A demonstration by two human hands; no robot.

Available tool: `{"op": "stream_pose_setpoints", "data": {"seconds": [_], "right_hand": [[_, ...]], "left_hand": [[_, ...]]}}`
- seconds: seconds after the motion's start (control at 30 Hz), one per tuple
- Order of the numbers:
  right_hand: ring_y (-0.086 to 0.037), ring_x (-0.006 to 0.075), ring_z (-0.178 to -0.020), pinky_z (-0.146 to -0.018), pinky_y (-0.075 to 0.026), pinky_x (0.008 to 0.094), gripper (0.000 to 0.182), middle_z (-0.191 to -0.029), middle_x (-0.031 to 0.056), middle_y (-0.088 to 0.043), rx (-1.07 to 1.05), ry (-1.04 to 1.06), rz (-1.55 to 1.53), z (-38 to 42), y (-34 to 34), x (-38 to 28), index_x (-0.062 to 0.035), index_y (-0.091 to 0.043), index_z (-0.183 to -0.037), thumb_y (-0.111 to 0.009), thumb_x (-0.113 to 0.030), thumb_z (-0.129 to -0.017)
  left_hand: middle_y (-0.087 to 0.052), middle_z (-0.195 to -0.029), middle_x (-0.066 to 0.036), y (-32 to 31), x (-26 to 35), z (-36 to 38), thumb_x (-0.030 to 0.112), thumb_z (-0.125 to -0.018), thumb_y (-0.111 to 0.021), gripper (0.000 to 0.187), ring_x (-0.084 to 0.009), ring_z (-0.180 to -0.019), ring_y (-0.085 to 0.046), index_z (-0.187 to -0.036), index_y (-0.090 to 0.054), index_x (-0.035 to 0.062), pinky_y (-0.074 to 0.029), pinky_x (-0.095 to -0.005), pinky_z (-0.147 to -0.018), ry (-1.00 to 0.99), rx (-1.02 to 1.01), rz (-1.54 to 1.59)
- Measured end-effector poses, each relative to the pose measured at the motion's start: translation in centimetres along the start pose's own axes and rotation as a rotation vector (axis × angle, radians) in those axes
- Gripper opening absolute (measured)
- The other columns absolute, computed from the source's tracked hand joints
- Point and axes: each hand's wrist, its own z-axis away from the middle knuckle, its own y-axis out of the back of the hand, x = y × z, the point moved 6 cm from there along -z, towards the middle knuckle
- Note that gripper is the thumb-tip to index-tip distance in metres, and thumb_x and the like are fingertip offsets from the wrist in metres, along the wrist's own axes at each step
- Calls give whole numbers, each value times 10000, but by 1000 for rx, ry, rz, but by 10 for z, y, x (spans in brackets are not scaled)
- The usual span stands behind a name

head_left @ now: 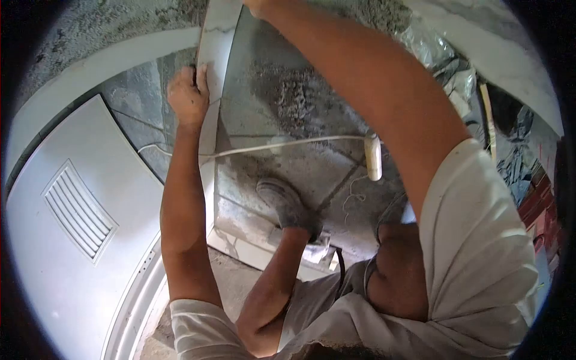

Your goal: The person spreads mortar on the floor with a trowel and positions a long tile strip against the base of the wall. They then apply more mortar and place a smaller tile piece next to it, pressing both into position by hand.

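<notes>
A long pale strip with a marble look runs down from the top edge of the head view. My left hand is closed at the left edge of this strip, fingers curled and thumb against it. At the top, my right hand is beside the strip's upper end and mostly cut off by the frame, so its fingers are hidden. Below my left hand, a white cable crosses the strip and the grey floor tiles. It leads to a pale rounded block under my right arm.
To the left is a white door panel with a louvred vent. My shoe rests on the dusty tiles. Clear plastic wrapping, a wooden stick and red items lie on the right.
</notes>
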Motion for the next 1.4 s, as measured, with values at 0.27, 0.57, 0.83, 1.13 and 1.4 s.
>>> {"op": "stream_pose_setpoints", "data": {"seconds": [0.27,0.57,0.83,1.13,1.4], "right_hand": [[-412,362,-1294,-1072,-349,427,1061,-1412,254,-396,89,187,123,0,2,-4,45,-269,-1432,-786,-522,-699],[-526,368,-1171,-1002,-421,418,982,-1242,260,-541,241,273,88,-26,1,18,42,-435,-1312,-812,-517,-598],[-602,265,-986,-841,-504,380,920,-1108,217,-591,240,232,121,-16,3,9,50,-414,-1314,-812,-418,-628],[-595,277,-1017,-870,-493,373,928,-1129,224,-585,244,239,189,-12,6,4,39,-418,-1321,-809,-440,-629],[-420,365,-1286,-1072,-347,421,1036,-1405,266,-396,147,148,215,7,9,-13,45,-276,-1430,-760,-534,-720]], "left_hand": [[-537,-679,-152,-4,-3,5,296,-898,-607,306,-368,-663,-543,-733,-501,61,-404,-456,-629,8,-5,-33],[-541,-679,-146,0,-1,2,285,-889,-615,291,-358,-662,-545,-733,-501,67,-392,-448,-627,21,-15,3],[-547,-689,-143,0,1,2,290,-892,-610,289,-353,-668,-551,-736,-506,70,-391,-448,-627,25,-12,-8],[-547,-698,-143,0,0,0,287,-897,-609,289,-356,-668,-550,-736,-506,70,-395,-446,-622,38,-39,-6],[-574,-724,-189,5,-3,-8,260,-922,-583,282,-383,-702,-567,-773,-507,34,-418,-444,-611,-12,-222,102]]}}
